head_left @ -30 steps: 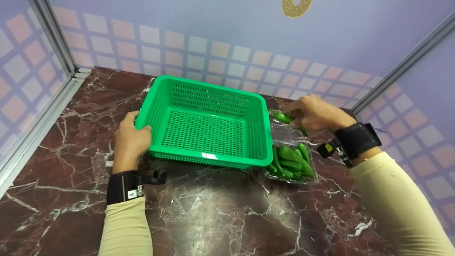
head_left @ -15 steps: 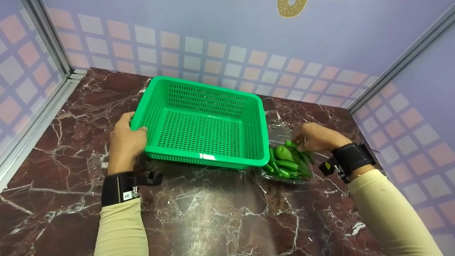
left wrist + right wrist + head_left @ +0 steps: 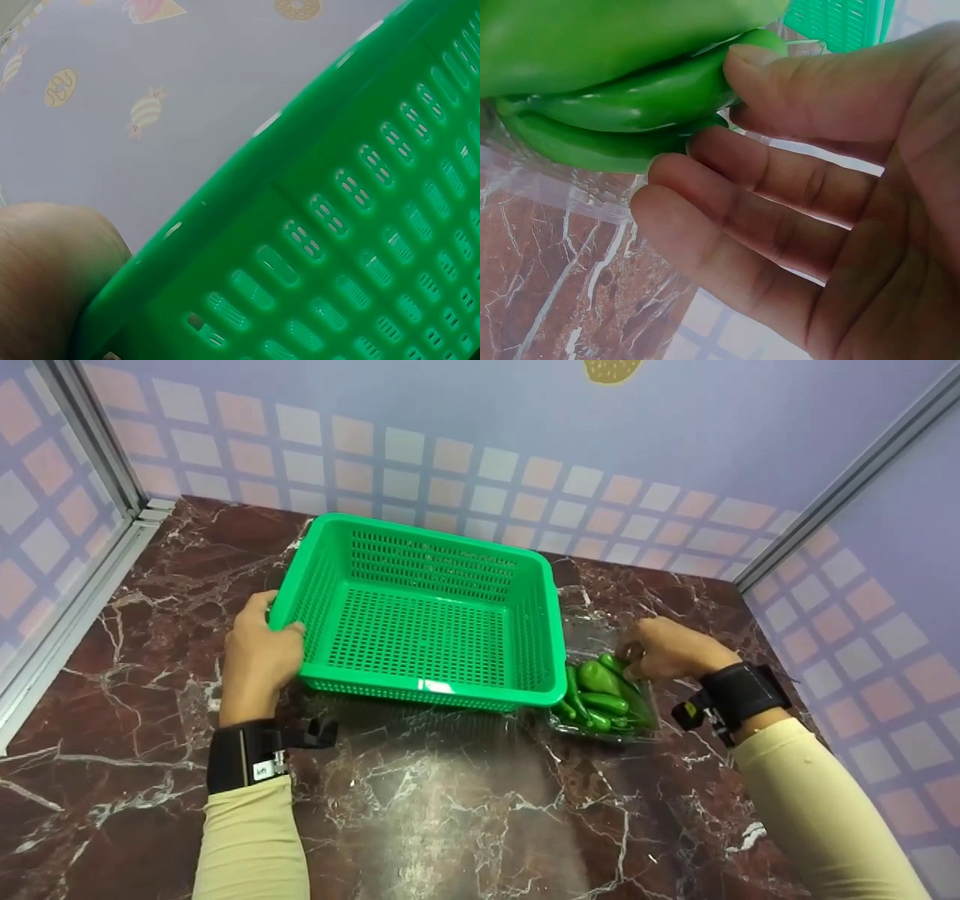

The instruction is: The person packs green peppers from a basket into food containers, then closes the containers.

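In the head view my left hand (image 3: 262, 652) grips the left rim of a green plastic basket (image 3: 431, 686), thumb on the rim and fingers outside. The basket's perforated wall (image 3: 337, 210) fills much of the left wrist view. My right hand (image 3: 671, 649) is at the far right part of a clear plastic tray (image 3: 645, 735) of glossy green peppers (image 3: 604, 697). In the right wrist view the thumb and forefinger pinch the end of a slender green pepper (image 3: 645, 97); the other fingers are loosely bent. Part of the forefinger is hidden behind the thumb.
The tray stands against the basket's right side on a dark red marbled tabletop (image 3: 465, 810). Behind is a lilac wall (image 3: 450, 405) with printed squares, and metal-framed panels close off both sides. Nothing lies inside the basket.
My right hand has come down and nearer with a green pepper, from beyond the tray to its peppers, and has stayed almost still since. The left hand keeps its grip on the basket.
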`<state>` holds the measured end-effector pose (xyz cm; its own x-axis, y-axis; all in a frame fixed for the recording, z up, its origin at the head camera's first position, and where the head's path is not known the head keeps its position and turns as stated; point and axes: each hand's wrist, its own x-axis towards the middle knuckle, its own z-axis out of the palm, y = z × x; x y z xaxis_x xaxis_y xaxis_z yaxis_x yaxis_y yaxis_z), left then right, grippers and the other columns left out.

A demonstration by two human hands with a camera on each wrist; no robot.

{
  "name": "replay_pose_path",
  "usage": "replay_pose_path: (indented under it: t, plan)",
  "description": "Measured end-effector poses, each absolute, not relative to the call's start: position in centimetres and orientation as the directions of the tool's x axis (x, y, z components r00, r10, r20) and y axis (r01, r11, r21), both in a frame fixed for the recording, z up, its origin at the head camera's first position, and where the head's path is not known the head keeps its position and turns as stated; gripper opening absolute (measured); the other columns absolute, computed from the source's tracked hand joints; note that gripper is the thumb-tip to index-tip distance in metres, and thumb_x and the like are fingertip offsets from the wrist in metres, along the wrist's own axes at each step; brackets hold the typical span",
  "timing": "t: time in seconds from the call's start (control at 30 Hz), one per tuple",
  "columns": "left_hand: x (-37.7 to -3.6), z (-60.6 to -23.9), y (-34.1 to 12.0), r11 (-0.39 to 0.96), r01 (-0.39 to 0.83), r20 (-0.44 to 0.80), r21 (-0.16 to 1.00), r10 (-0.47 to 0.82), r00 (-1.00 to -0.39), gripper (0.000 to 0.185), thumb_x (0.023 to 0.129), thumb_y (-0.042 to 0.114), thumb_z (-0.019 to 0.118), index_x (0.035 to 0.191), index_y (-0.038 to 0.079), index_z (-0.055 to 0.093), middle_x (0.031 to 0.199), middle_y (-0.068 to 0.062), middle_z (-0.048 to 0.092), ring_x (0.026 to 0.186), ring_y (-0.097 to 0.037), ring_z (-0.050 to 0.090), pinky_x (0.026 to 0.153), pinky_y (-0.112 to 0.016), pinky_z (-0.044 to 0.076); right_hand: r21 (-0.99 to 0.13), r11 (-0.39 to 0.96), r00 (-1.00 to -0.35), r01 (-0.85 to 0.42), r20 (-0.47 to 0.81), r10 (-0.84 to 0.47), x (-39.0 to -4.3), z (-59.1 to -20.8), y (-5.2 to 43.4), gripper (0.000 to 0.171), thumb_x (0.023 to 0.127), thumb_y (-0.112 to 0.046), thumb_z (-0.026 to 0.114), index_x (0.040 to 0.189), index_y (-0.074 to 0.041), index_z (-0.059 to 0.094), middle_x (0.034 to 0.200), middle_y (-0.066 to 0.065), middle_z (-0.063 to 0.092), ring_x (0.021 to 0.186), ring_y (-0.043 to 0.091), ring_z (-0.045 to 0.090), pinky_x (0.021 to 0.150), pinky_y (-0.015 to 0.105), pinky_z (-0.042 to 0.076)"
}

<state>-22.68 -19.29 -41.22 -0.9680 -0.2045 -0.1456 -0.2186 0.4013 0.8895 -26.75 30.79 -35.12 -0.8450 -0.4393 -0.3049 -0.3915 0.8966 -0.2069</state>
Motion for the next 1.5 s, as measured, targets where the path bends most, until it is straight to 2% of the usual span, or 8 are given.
replay_pose_path:
  t: [0.4, 0.6, 0.83, 1.1, 1.17, 1.27, 1.4, 1.5]
  plan:
    - [-21.9, -41.5, -19.4, 0.399, -0.213, -0.137, 0.892, -0.209, -0.968, 0.064, 0.107, 0.017, 0.045, 0.167, 0.015, 0.024, 0.148, -0.027, 0.052, 0.121, -0.039, 0.056, 0.092, -0.046, 0.044, -0.347, 0.920, -0.949, -0.180, -0.184, -0.255, -29.1, -35.9, 33.9, 0.030, 0.097, -0.008, 0.058, 0.121, -0.002, 0.075, 0.107, 0.021, 0.075, 0.083, 0.025, 0.068, 0.072, 0.036, 0.055]
    - [-21.6, -42.0, -18.9, 0.400, -0.219, -0.150, 0.890, -0.195, -0.969, 0.064, 0.107, 0.017, 0.048, 0.167, 0.016, 0.026, 0.149, -0.027, 0.053, 0.124, -0.040, 0.057, 0.095, -0.048, 0.046, -0.403, 0.914, -0.956, -0.039, -0.251, -0.151, -29.5, -39.0, 36.3, 0.044, 0.102, -0.013, 0.052, 0.140, 0.009, 0.058, 0.124, 0.033, 0.067, 0.094, 0.035, 0.072, 0.079, 0.042, 0.059]
    - [-21.3, -42.6, -19.2, 0.404, -0.235, -0.173, 0.884, -0.185, -0.967, 0.064, 0.106, 0.018, 0.048, 0.166, 0.018, 0.028, 0.153, -0.026, 0.049, 0.128, -0.042, 0.055, 0.101, -0.053, 0.045, -0.489, 0.871, -0.950, 0.048, -0.293, -0.112, -29.1, -41.5, 36.5, 0.047, 0.104, -0.013, 0.055, 0.141, 0.014, 0.054, 0.119, 0.034, 0.067, 0.083, 0.020, 0.068, 0.074, 0.034, 0.058]
    - [-20.9, -43.5, -21.4, 0.498, -0.244, -0.140, 0.832, -0.236, -0.962, 0.065, 0.107, 0.032, 0.052, 0.166, 0.018, 0.028, 0.159, -0.025, 0.047, 0.141, -0.048, 0.047, 0.112, -0.064, 0.039, -0.552, 0.829, -0.961, 0.091, -0.266, -0.072, -28.6, -42.8, 34.8, 0.061, 0.093, -0.001, 0.063, 0.148, 0.016, 0.043, 0.119, 0.036, 0.065, 0.067, 0.012, 0.063, 0.060, 0.027, 0.053]
    - [-20.7, -43.4, -21.8, 0.528, -0.236, -0.092, 0.816, -0.284, -0.954, 0.064, 0.107, 0.033, 0.052, 0.165, 0.016, 0.030, 0.159, -0.024, 0.047, 0.144, -0.050, 0.044, 0.115, -0.066, 0.036, -0.558, 0.826, -0.968, 0.086, -0.243, -0.064, -28.4, -42.8, 34.2, 0.064, 0.090, 0.001, 0.062, 0.150, 0.014, 0.042, 0.104, 0.027, 0.068, 0.063, 0.012, 0.059, 0.057, 0.027, 0.050]
    - [-20.2, -43.0, -21.3, 0.568, -0.161, 0.094, 0.807, -0.393, -0.915, 0.056, 0.103, 0.025, 0.058, 0.155, 0.005, 0.047, 0.149, -0.027, 0.056, 0.141, -0.051, 0.046, 0.118, -0.063, 0.033, -0.594, 0.802, -0.976, 0.070, -0.206, -0.067, -28.4, -42.4, 33.2, 0.070, 0.085, 0.007, 0.059, 0.152, 0.012, 0.040, 0.091, 0.015, 0.066, 0.061, 0.015, 0.059, 0.057, 0.030, 0.051]
    - [-20.2, -41.7, -18.0, 0.606, 0.069, 0.393, 0.793, -0.420, -0.818, 0.037, 0.095, 0.007, 0.064, 0.128, -0.007, 0.065, 0.129, -0.033, 0.065, 0.134, -0.051, 0.048, 0.120, -0.059, 0.031, -0.637, 0.770, -0.988, 0.032, -0.137, -0.072, -28.1, -41.6, 32.1, 0.075, 0.085, 0.011, 0.059, 0.156, 0.005, 0.037, 0.093, 0.014, 0.064, 0.073, 0.020, 0.064, 0.062, 0.029, 0.056]
    - [-20.8, -39.8, -14.3, 0.571, 0.218, 0.455, 0.792, -0.311, -0.835, 0.032, 0.094, 0.005, 0.065, 0.125, -0.005, 0.068, 0.127, -0.028, 0.068, 0.132, -0.046, 0.053, 0.118, -0.057, 0.035, -0.640, 0.768, -0.995, 0.004, -0.078, -0.060, -27.6, -41.1, 31.6, 0.074, 0.088, 0.009, 0.062, 0.158, -0.001, 0.037, 0.100, 0.017, 0.064, 0.082, 0.021, 0.064, 0.067, 0.026, 0.056]
